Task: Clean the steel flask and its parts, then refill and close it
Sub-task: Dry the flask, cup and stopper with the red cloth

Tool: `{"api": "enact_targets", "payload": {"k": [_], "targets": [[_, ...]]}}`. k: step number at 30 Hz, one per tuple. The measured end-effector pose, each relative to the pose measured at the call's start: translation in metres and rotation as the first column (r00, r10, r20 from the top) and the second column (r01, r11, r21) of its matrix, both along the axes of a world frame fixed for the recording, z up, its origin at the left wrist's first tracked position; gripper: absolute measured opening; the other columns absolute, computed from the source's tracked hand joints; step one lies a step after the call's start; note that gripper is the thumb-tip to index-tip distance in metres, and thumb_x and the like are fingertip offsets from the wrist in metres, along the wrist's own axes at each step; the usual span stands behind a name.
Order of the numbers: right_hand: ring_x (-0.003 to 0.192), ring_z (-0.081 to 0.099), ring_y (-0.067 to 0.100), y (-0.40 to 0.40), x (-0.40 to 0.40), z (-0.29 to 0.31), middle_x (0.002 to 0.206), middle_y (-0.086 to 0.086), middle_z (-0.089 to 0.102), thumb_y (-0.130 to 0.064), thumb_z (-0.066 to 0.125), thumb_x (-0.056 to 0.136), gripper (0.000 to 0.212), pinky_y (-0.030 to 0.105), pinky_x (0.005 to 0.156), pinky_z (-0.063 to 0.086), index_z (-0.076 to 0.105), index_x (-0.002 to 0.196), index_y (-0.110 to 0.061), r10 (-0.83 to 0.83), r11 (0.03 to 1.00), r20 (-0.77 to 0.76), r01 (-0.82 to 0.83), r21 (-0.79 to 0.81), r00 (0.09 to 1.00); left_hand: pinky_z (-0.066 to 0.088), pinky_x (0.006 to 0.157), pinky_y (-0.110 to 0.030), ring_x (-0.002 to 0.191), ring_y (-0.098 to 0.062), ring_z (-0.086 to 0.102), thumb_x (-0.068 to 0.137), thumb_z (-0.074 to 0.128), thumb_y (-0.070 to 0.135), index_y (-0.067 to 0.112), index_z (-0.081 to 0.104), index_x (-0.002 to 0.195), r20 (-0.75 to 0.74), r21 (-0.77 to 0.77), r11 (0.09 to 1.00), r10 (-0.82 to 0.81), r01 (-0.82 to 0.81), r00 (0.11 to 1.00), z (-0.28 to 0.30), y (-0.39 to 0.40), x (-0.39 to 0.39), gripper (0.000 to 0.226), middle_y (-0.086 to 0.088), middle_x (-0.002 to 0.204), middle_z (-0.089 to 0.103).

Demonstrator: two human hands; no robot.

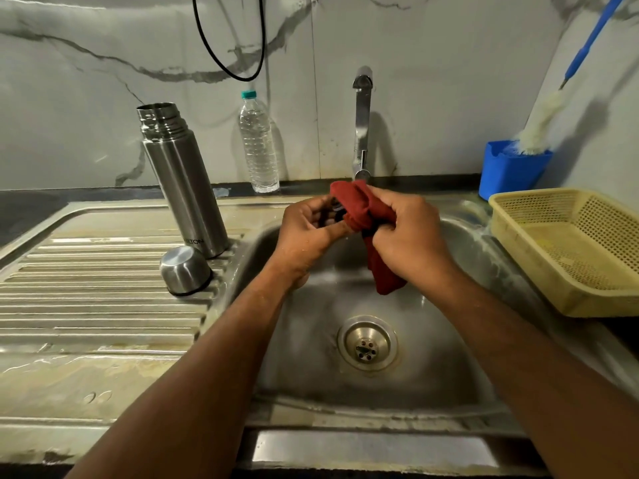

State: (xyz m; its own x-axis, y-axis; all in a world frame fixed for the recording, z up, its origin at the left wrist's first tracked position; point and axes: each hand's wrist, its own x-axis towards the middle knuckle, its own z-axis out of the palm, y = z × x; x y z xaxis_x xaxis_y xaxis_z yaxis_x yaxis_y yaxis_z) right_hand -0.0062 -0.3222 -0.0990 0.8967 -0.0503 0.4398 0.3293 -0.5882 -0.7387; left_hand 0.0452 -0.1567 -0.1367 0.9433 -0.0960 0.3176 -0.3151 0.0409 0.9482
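Note:
The open steel flask point(183, 181) stands upright on the drainboard, left of the sink bowl. Its steel cup lid point(185, 269) lies upside down just in front of it. Over the bowl, my left hand point(307, 233) grips a small dark stopper point(332, 216), mostly hidden by my fingers. My right hand point(408, 233) holds a red cloth point(363, 209) wrapped against the stopper; the cloth's tail hangs down toward the bowl. A clear plastic water bottle point(258, 143) with a teal cap stands by the back wall.
The steel tap point(362, 122) rises behind my hands, above the sink bowl point(449, 357) with its drain point(367, 344). A yellow mesh basket point(570, 250) sits at the right. A blue holder point(511, 171) with a blue-handled bottle brush point(543, 122) stands in the back right corner. A black cable point(228, 39) hangs on the wall.

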Motion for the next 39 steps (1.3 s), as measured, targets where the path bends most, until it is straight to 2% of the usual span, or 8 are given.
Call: {"api": "enact_targets", "payload": {"k": [5, 8, 13, 20, 24, 30, 35, 39], "targets": [[0.089, 0.075, 0.028, 0.0, 0.003, 0.001, 0.087, 0.001, 0.077, 0.013, 0.057, 0.085, 0.048, 0.036, 0.075, 0.063, 0.074, 0.085, -0.032, 0.075, 0.907, -0.292, 0.057, 0.418, 0.953, 0.059, 0.1, -0.036, 0.114, -0.025, 0.073, 0.081, 0.082, -0.008, -0.004, 0.065, 0.133, -0.011, -0.051, 0.999, -0.017, 0.016, 1.0, 0.002, -0.007, -0.004, 0.055, -0.016, 0.122, 0.075], [0.094, 0.073, 0.017, 0.012, -0.003, -0.002, 0.097, -0.005, 0.078, 0.008, 0.061, 0.086, 0.05, 0.033, 0.086, 0.06, 0.077, 0.104, -0.035, 0.068, 0.973, -0.15, -0.032, 0.229, 0.986, 0.058, 0.104, -0.045, 0.112, -0.026, 0.074, 0.075, 0.089, -0.002, 0.003, 0.071, 0.125, -0.019, -0.084, 0.981, 0.172, -0.173, 0.985, 0.003, -0.001, 0.002, 0.053, -0.013, 0.117, 0.077], [0.122, 0.061, 0.012, 0.02, -0.01, -0.005, 0.136, 0.003, 0.067, 0.012, 0.059, 0.082, 0.073, -0.004, 0.097, 0.029, 0.055, 0.148, -0.019, 0.018, 0.999, 0.079, -0.015, -0.041, 0.997, 0.059, 0.102, -0.042, 0.105, -0.022, 0.073, 0.074, 0.084, -0.011, 0.001, 0.07, 0.125, -0.041, -0.088, 0.985, 0.143, -0.147, 0.989, 0.004, 0.007, 0.001, 0.054, -0.015, 0.112, 0.078], [0.094, 0.074, 0.017, 0.004, 0.0, 0.0, 0.095, -0.007, 0.079, 0.014, 0.053, 0.078, 0.063, 0.049, 0.09, 0.061, 0.077, 0.104, -0.039, 0.019, 0.945, -0.141, 0.029, 0.325, 0.99, 0.062, 0.088, -0.033, 0.103, -0.021, 0.076, 0.065, 0.095, -0.005, 0.007, 0.069, 0.119, -0.006, 0.011, 0.993, 0.119, -0.119, 0.993, 0.0, -0.005, -0.001, 0.061, -0.007, 0.11, 0.078], [0.097, 0.073, 0.008, 0.013, 0.0, -0.001, 0.1, -0.012, 0.078, 0.017, 0.056, 0.081, 0.066, 0.036, 0.093, 0.06, 0.076, 0.112, -0.037, 0.124, 0.938, -0.126, -0.075, 0.338, 0.984, 0.057, 0.078, -0.022, 0.089, -0.009, 0.074, 0.063, 0.093, -0.011, 0.007, 0.067, 0.111, -0.035, -0.121, 0.966, 0.225, -0.228, 0.974, 0.002, 0.0, 0.001, 0.057, -0.006, 0.104, 0.076], [0.092, 0.076, 0.018, 0.003, 0.007, -0.002, 0.092, -0.006, 0.079, 0.014, 0.058, 0.084, 0.054, 0.045, 0.088, 0.063, 0.078, 0.097, -0.034, 0.063, 0.881, -0.179, 0.03, 0.472, 0.982, 0.06, 0.09, -0.034, 0.102, -0.025, 0.074, 0.066, 0.092, -0.004, 0.005, 0.066, 0.117, -0.046, -0.14, 0.989, 0.032, -0.038, 0.998, 0.004, -0.009, -0.001, 0.057, -0.014, 0.111, 0.078], [0.117, 0.065, 0.005, 0.007, -0.002, 0.004, 0.124, -0.008, 0.073, 0.017, 0.06, 0.079, 0.066, 0.022, 0.105, 0.051, 0.073, 0.13, -0.024, 0.111, 0.986, 0.041, -0.116, 0.124, 0.993, 0.06, 0.089, -0.029, 0.099, -0.015, 0.077, 0.068, 0.091, -0.006, 0.013, 0.074, 0.115, -0.037, 0.005, 0.986, 0.167, -0.167, 0.985, 0.001, 0.001, 0.0, 0.053, -0.001, 0.102, 0.081], [0.098, 0.072, 0.012, 0.003, 0.0, 0.003, 0.1, -0.009, 0.078, 0.012, 0.061, 0.083, 0.058, 0.028, 0.086, 0.061, 0.077, 0.111, -0.036, 0.053, 0.974, -0.073, -0.035, 0.224, 0.996, 0.06, 0.099, -0.038, 0.109, -0.02, 0.075, 0.069, 0.093, 0.001, 0.013, 0.076, 0.117, -0.018, -0.052, 0.996, 0.067, -0.067, 0.998, 0.005, 0.002, -0.001, 0.053, -0.005, 0.11, 0.081]]}}
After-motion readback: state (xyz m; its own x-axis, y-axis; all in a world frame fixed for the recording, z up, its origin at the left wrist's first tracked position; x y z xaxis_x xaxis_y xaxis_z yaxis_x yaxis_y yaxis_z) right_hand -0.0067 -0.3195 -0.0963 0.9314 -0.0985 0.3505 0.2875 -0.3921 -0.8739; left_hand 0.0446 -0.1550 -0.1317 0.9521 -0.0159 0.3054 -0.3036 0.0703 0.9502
